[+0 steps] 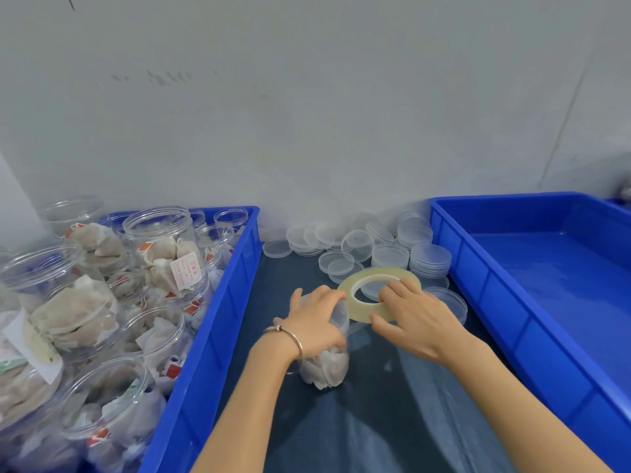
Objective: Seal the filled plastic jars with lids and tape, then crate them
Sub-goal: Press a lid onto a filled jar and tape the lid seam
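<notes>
The left hand [316, 322] is gripping 1 clear plastic jar of pale sachets [324, 365] at table centre, fingers curled over its lidded top. The right hand [415, 319] is pinching the flat translucent ring of tape [358, 310], at 1 o'clock from the jar. Advice: keep the lid pressed flat and draw tape taut along the seam. The empty blue plastic crate [532, 268] is waiting at 3 o'clock.

You are facing a pale grey wall [307, 97] that is carrying faint smudges. A dark blue bench [392, 421] is lying under your arms.
</notes>
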